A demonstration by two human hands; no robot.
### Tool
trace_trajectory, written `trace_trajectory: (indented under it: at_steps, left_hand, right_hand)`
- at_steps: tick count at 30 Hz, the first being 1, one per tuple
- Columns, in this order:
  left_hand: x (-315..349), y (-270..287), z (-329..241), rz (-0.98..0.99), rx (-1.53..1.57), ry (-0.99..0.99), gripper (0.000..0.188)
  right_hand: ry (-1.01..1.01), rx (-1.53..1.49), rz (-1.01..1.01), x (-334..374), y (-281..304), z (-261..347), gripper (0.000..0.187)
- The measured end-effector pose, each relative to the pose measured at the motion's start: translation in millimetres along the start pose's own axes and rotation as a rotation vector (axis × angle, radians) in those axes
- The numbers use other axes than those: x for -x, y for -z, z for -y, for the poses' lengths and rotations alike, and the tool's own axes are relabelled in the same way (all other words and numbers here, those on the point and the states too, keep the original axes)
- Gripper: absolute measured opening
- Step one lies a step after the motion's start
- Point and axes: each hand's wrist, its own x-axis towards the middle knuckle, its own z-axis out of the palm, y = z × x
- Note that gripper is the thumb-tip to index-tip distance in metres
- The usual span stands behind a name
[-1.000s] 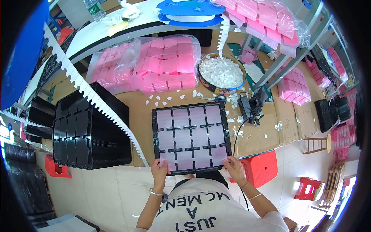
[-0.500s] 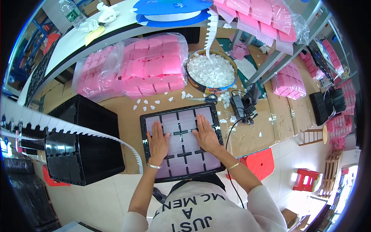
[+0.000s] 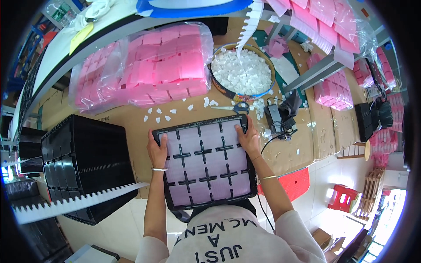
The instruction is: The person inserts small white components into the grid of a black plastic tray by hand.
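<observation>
A flat black tray [image 3: 199, 122] with cross-shaped dividers is in front of my body, and pale pinkish-lilac sheets [image 3: 195, 164] fill its compartments. My left hand [image 3: 157, 150] grips the tray's left side near the far corner, thumb over the rim. On the opposite side, my right hand [image 3: 250, 140] is closed around the rim near the far right corner, its thumb on top. The fingers under the tray are hidden. Just beyond the tray's far edge lie scissors [image 3: 240, 107] with dark handles.
Stacked black trays [image 3: 98, 153] stand left, with a white notched strip [image 3: 83, 202] before them. Bagged pink pieces [image 3: 164, 65] lie at the back beside a round tub [image 3: 213, 79] of white scraps. A power adapter [image 3: 274, 116] with cable sits right. A red stool [image 3: 287, 186] is below.
My hands have moved from lying flat on the sheets to gripping the tray's two sides. The tray looks slightly nearer and tilted. The white strip at left has swung lower in view.
</observation>
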Motion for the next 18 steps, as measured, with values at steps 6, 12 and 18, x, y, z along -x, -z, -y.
trace_trajectory:
  at_steps: [6, 12, 18]
  left_hand:
    - [2, -6, 15, 0.002, 0.001, 0.067, 0.055]
    - [12, 8, 20, 0.062, 0.044, -0.016, 0.067]
    - [135, 66, 22, 0.178, 0.133, 0.089, 0.105]
  right_hand:
    - [0.015, -0.079, 0.026, 3, 3, -6, 0.055]
    - [0.015, -0.203, 0.179, 6, 14, -49, 0.092]
    - [-0.046, 0.022, 0.428, 110, 67, -21, 0.131]
